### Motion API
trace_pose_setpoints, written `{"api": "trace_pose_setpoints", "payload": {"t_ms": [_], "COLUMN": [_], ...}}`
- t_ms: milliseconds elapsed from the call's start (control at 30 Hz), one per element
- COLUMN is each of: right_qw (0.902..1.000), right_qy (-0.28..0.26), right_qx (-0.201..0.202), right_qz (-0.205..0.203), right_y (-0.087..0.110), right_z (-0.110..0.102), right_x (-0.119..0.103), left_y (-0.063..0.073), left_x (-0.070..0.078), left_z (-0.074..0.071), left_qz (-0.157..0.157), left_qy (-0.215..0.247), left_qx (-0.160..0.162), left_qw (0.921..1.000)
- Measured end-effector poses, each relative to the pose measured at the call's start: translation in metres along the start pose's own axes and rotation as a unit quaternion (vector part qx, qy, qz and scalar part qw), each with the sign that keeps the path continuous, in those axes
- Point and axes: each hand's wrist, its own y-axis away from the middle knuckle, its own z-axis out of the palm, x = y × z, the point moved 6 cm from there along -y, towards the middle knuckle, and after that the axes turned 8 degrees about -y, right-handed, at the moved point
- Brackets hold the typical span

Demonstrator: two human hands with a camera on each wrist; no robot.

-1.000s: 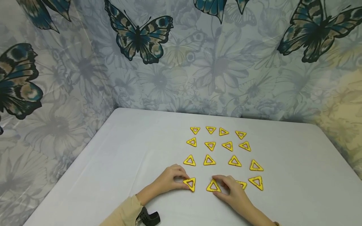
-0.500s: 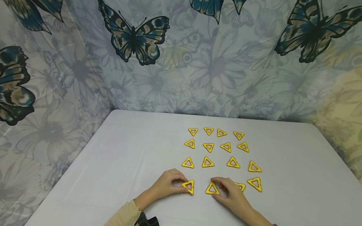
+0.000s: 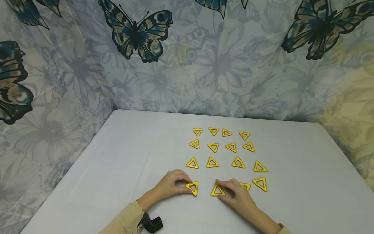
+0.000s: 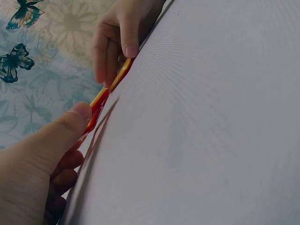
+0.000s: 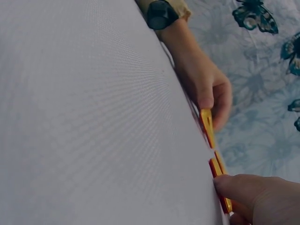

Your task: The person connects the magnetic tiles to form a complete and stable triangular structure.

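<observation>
In the head view my left hand (image 3: 170, 184) pinches a yellow triangle (image 3: 196, 188) with an open centre, thumb and finger at its left side. My right hand (image 3: 242, 199) pinches a second triangle (image 3: 214, 194) by its right side, a short gap away. Seen edge-on from the left wrist, the left triangle (image 4: 97, 108) has a red underside and sits tilted close over the white table, a faint red reflection below it. The right triangle (image 5: 220, 185) lies under the right thumb in the right wrist view. A third triangle (image 3: 246, 186) is partly hidden behind the right hand.
Rows of similar yellow triangles (image 3: 212, 162) lie on the white table (image 3: 117, 162) beyond the hands, pointing various ways. Another triangle (image 3: 261, 184) lies right of the right hand. A black wrist device (image 3: 153, 224) is by the left sleeve. Butterfly-print fabric (image 3: 160, 81) stands behind the table.
The head view has shifted slightly. Both hands keep their pinch on the same triangles and hardly move against the table.
</observation>
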Motion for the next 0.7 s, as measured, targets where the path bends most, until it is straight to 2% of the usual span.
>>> {"api": "trace_pose_setpoints", "payload": {"t_ms": [100, 233, 467, 533, 700], "right_qw": [0.9991, 0.9964, 0.9962, 0.9957, 0.9953], "right_qy": [-0.008, -0.021, -0.044, -0.051, -0.059], "right_qx": [-0.014, -0.033, -0.035, -0.034, -0.033], "right_qz": [0.038, 0.075, 0.067, 0.07, 0.07], "right_y": [-0.001, 0.002, 0.01, 0.012, 0.02], "right_z": [0.0, 0.0, 0.002, 0.002, 0.003], "right_x": [0.001, 0.003, 0.002, 0.002, -0.003], "left_y": [0.001, 0.003, 0.006, 0.005, 0.002], "left_x": [0.001, 0.002, 0.006, 0.011, 0.029], "left_z": [-0.003, -0.002, 0.003, 0.007, 0.016], "left_qz": [0.008, 0.003, -0.02, -0.015, 0.022], "left_qy": [-0.01, -0.009, -0.014, -0.014, -0.006], "left_qx": [0.002, -0.007, -0.014, -0.023, -0.052], "left_qw": [0.9999, 0.9999, 0.9996, 0.9995, 0.9984]}}
